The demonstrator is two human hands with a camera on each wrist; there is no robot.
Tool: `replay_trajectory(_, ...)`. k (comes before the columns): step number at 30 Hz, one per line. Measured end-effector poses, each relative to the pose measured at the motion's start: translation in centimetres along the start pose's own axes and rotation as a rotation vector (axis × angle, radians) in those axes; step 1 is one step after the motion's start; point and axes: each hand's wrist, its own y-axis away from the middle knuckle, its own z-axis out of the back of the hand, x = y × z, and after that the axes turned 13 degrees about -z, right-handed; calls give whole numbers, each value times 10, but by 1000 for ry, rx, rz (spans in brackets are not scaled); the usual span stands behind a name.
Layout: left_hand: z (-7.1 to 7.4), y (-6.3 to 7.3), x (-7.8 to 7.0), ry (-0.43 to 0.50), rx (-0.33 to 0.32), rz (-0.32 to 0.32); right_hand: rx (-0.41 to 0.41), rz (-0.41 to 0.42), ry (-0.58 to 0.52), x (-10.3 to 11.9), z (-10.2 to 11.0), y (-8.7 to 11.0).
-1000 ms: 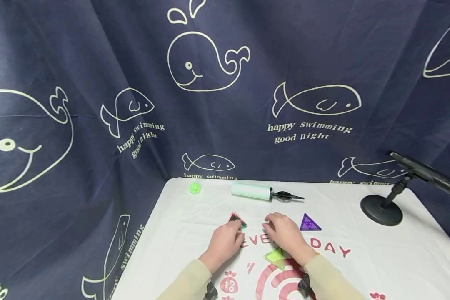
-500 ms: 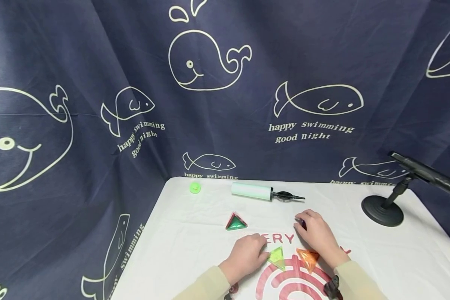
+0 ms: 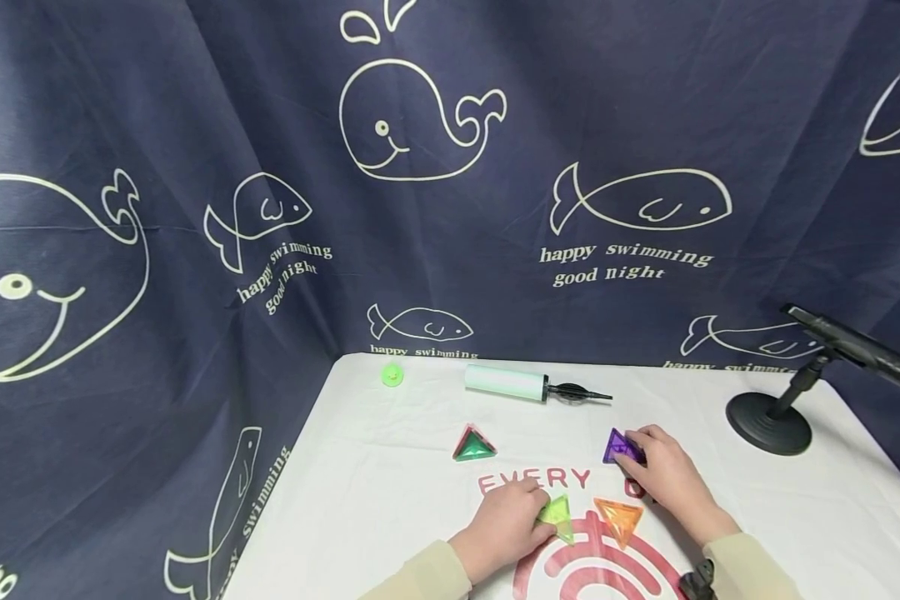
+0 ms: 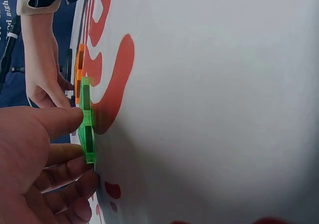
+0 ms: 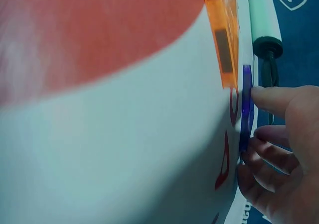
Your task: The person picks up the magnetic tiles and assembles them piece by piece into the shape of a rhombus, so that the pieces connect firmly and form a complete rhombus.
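Observation:
In the head view my left hand [image 3: 504,523] pinches a yellow-green translucent triangular magnetic tile [image 3: 559,518] lying on the white cloth. The left wrist view has the thumb on the flat side of this green tile [image 4: 86,119], with the fingers at its lower end. Farther right, my right hand [image 3: 673,467] holds a purple triangular tile [image 3: 619,447] between thumb and fingers. From the right wrist, the purple tile [image 5: 245,109] shows edge-on. An orange triangular tile [image 3: 619,520] lies between the hands, touched by neither. At the left sits a green triangle over a red one, the stacked tiles [image 3: 473,446].
Toward the back of the white cloth [image 3: 375,475] lie a mint-green hand pump [image 3: 506,382] with a black nozzle and a small green round object [image 3: 392,375]. A black stand [image 3: 771,422] rises at the right. A dark-blue curtain [image 3: 450,250] hangs behind.
My left hand has left the green-and-red stack, moved right and taken hold of the yellow-green tile. My right hand has gone right to the purple tile, uncovering the orange one.

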Motion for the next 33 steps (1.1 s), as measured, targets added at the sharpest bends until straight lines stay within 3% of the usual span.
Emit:
replay_trajectory(6, -1, 1, 1, 12, -16, -8, 53, -9, -3, -5, 2, 0)
replay_trajectory(21, 2, 0, 1, 90, 0, 31, 71, -11, -3, -3, 5, 2)
replay_trajectory(28, 2, -1, 3, 186, -36, 20, 64, -18, -6, -2, 3, 3)
replay_trajectory(33, 1, -2, 7, 264, -51, 61, 58, -8, -10, -1, 1, 4)
